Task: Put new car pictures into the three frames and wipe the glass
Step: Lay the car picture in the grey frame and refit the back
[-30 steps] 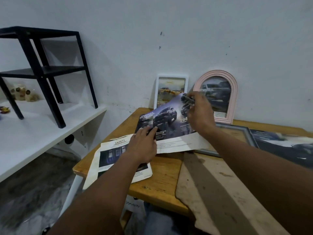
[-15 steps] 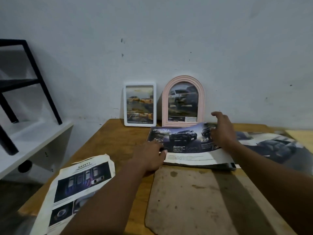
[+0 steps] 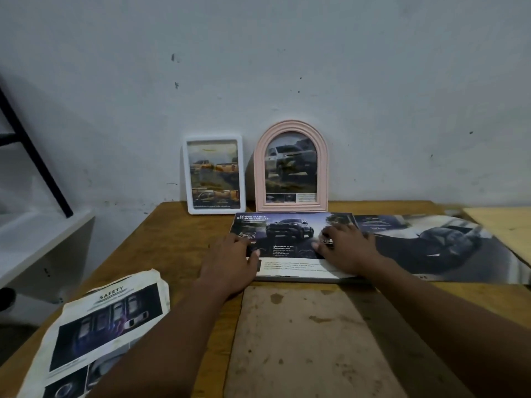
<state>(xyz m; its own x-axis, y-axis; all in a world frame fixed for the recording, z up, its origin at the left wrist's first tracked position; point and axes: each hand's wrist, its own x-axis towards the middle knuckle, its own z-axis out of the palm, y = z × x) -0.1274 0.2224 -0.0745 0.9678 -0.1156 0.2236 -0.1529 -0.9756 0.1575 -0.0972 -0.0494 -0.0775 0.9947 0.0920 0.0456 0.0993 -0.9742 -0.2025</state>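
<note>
Pink arched plastic frame [image 3: 290, 126] leans on wall [image 3: 287, 53] at back of wooden table [image 3: 172, 242]. White rectangular frame [image 3: 214, 210] just left of it. Dark car brochure page [image 3: 287, 239] directly before it, large car poster [image 3: 431, 245] front-right, crumpled safety leaflet [image 3: 109, 326] far front-left.

Left grip [image 3: 230, 264] and right grip [image 3: 346, 248] lie flat (palms down).

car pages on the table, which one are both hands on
The middle paper page headed POWERTRAIN & OFF-ROAD ABILITY: the left hand and right hand rest on it. The crumpled SAFETY page and the wide dark-car spread lie either side.
</note>
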